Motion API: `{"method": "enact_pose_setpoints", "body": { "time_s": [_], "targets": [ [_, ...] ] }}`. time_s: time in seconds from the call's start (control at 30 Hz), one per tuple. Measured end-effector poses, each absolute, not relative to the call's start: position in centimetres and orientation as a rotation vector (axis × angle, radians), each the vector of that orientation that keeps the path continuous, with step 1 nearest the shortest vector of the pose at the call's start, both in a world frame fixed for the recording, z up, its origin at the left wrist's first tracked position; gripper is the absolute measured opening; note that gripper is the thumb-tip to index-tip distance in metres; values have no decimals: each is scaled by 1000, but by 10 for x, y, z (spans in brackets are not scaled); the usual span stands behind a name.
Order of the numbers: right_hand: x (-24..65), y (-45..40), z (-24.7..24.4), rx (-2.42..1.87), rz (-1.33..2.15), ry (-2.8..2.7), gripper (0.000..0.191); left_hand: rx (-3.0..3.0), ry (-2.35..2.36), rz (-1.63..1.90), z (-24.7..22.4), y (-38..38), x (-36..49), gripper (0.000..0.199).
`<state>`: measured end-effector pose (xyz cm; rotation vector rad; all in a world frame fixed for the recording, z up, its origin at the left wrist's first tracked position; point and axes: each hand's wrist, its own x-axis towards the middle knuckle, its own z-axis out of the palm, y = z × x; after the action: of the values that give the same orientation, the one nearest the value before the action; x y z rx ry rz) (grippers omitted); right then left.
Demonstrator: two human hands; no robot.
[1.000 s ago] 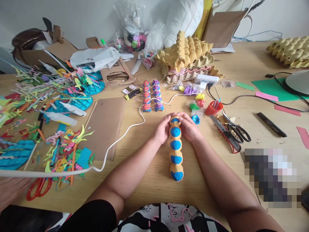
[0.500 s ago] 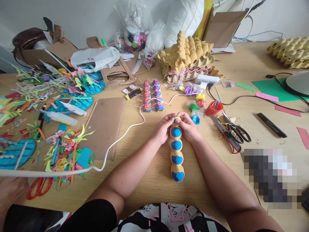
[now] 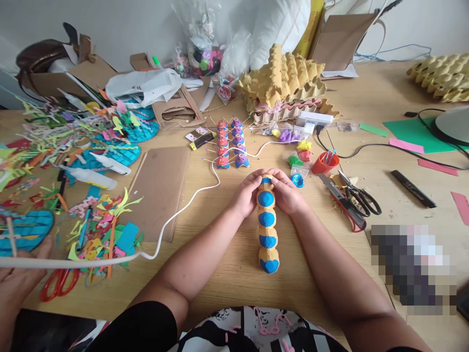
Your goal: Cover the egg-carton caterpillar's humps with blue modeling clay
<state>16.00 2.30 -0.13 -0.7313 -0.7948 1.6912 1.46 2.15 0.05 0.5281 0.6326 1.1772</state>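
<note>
A strip of yellow egg carton (image 3: 267, 230) lies lengthwise in front of me, with blue clay-like patches on its several bumps. My left hand (image 3: 250, 194) grips its far end from the left side, thumb on top near the farthest blue patch. From the right, my right hand (image 3: 287, 193) holds the same end, its thumb pressed beside that patch. The undersides of both hands' fingers are hidden. Just beyond my right hand sits a small bag of blue clay (image 3: 297, 180). Farther off stand two decorated carton caterpillars, one red (image 3: 223, 144) and one purple (image 3: 238, 142).
Scissors (image 3: 362, 198) and a box cutter (image 3: 340, 200) lie to the right by a red cup (image 3: 325, 162). A white cable (image 3: 172, 220) crosses the left side near a cardboard sheet (image 3: 161, 190) and paper scraps. Egg trays (image 3: 286, 78) are stacked behind. Another person's hand (image 3: 25, 274) is at far left.
Both my thumbs have shifted slightly apart, showing more of the farthest blue patch. The other person's hand has moved up toward the blue piece at far left.
</note>
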Motion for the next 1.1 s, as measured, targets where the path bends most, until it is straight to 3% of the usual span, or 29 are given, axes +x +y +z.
{"method": "enact_pose_setpoints", "body": {
  "time_s": [0.6,0.93,1.1],
  "targets": [
    [166,24,-4,-720,1732,-727,55,559,614,1094,-5,22,9,52],
    [167,23,-2,-674,1764,-695,50,522,596,1105,-8,23,8,52],
    [169,24,-4,-672,1780,-780,52,487,663,1115,-6,22,7,42]
  ]
}}
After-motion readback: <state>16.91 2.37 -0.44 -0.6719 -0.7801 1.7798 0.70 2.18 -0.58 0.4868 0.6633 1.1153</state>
